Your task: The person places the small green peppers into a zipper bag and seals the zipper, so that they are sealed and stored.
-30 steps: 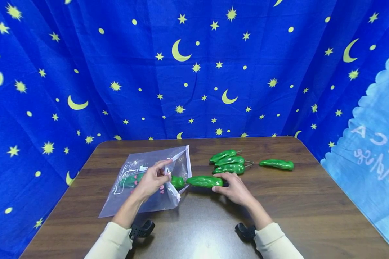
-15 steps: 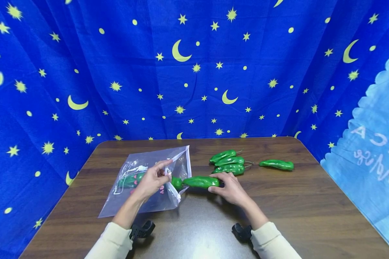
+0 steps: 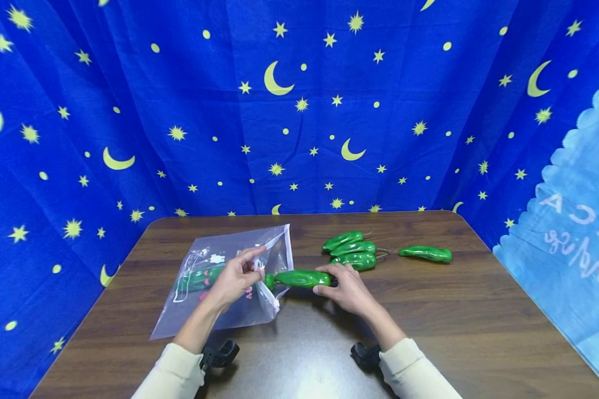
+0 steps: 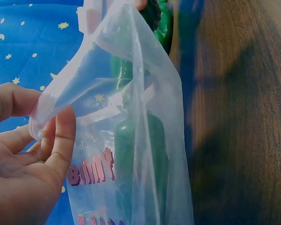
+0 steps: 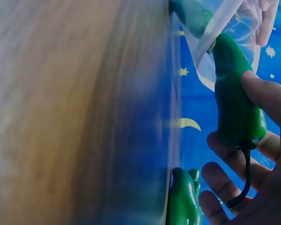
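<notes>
Left of centre in the head view, the left hand (image 3: pixel 233 282) pinches the bag's (image 3: pixel 242 313) rim; below centre, the right hand (image 3: pixel 348 291) grips a pepper (image 3: pixel 301 279), tip at the bag's mouth.

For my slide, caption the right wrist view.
Right hand holds a green pepper at the mouth of a translucent plastic bag.

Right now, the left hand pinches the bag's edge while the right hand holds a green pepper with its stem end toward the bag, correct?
Not quite: the right wrist view shows the green pepper pointing its tip toward the bag, with its stem at the right hand.
</notes>
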Tool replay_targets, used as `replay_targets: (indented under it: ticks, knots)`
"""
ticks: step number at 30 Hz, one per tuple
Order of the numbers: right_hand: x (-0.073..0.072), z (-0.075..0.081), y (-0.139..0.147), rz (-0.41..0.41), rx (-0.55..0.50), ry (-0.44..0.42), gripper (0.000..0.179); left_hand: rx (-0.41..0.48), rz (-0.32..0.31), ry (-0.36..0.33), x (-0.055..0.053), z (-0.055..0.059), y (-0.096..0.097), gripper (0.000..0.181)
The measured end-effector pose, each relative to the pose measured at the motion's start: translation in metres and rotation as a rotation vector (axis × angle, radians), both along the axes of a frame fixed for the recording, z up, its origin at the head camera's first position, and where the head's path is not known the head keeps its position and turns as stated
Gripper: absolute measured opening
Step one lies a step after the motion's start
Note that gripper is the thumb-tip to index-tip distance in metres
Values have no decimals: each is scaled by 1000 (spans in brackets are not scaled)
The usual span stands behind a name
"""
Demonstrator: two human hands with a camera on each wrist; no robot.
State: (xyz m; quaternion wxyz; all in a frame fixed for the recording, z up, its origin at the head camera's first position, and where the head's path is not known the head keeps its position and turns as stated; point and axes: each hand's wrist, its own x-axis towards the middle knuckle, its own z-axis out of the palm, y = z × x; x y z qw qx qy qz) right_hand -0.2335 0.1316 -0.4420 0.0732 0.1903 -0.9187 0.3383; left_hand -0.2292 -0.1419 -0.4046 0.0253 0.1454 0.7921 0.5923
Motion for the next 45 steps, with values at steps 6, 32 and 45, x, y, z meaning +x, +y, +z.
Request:
replay_targets:
  ticks: [6,32,45]
  knots:
    - [-3,0,-10,12,34,18,43,-6,-10,10,0,2,0,61]
    - [-15,6,-39,-10,114,65,43,-6,-4,9,2,3,5,62]
    - [-21,4,-53,-55,144,130,45,-1,-8,24,2,3,5,61]
